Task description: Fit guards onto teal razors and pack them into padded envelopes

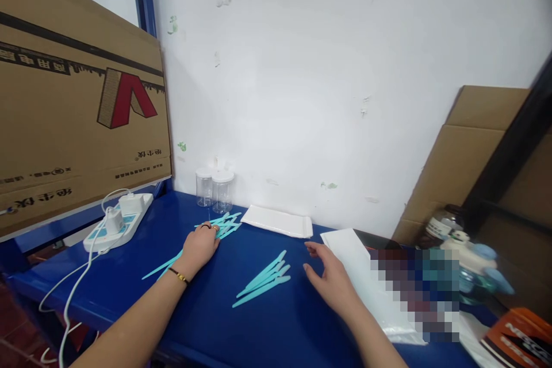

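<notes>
On the blue table (215, 322) lie two groups of thin teal plastic sticks. My left hand (199, 246) rests knuckles-up on the far pile of teal sticks (224, 224), fingers curled over them; a ring and a dark bracelet show. A few sticks trail out toward the left under my wrist. My right hand (330, 276) hovers open, fingers spread, just right of the nearer bundle of teal sticks (265, 282), not touching it. It lies beside a stack of clear white bags (357, 264).
Two clear lidded jars (215, 190) stand by the wall. A flat white packet (278, 221) lies behind the sticks. A white power strip (118, 221) with cables sits left, under a big cardboard box (77, 103). Bottles (457, 247) and cardboard crowd the right.
</notes>
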The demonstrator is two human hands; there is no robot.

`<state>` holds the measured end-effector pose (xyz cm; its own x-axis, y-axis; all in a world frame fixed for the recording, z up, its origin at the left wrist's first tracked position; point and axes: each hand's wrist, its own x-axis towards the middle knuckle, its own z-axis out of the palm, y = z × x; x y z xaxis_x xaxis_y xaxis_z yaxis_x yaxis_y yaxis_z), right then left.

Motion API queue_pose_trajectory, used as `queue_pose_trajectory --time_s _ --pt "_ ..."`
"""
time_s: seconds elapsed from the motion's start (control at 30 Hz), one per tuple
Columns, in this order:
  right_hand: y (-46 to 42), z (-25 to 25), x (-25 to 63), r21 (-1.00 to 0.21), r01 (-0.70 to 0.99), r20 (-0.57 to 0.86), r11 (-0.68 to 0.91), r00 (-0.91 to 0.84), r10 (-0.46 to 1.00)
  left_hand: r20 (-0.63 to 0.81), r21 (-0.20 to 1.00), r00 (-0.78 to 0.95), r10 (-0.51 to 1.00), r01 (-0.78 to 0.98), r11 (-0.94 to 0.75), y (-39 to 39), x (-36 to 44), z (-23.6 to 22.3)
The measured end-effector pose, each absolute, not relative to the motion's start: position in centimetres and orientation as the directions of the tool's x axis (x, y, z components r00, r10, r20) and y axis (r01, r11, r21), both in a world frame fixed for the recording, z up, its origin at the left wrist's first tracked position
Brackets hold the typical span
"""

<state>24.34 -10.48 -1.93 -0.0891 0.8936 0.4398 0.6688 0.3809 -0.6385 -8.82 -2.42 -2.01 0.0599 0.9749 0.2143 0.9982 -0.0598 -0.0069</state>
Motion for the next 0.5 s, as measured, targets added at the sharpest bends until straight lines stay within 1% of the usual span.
queue_pose_trajectory --time_s 0.1,0.27,0.33,0.4,0.5 --pt "-10.49 -1.93 24.34 -0.635 0.668 0.449 0.388 -0.089 0.889 0.182 0.046 0.093 0.979 0.994 -0.103 -2.62 -8.70 -1.72" --pt "-10.50 -1.99 24.30 -0.644 0.662 0.439 0.382 -0.089 0.894 0.169 0.103 0.141 0.975 0.982 -0.160 -2.86 -8.85 -1.50" --pt "-10.44 -2.08 24.32 -0.649 0.657 0.438 0.384 -0.091 0.895 0.128 0.162 0.207 0.970 0.960 -0.227 -3.01 -8.85 -1.48" --pt "-10.37 -2.18 24.36 -0.648 0.655 0.441 0.388 -0.093 0.893 0.091 0.246 0.278 0.956 0.924 -0.292 -3.15 -8.84 -1.46" --pt "-10.30 -2.31 24.41 -0.642 0.662 0.436 0.386 -0.099 0.894 0.075 0.347 0.295 0.953 0.888 -0.302 -3.29 -8.94 -1.48"
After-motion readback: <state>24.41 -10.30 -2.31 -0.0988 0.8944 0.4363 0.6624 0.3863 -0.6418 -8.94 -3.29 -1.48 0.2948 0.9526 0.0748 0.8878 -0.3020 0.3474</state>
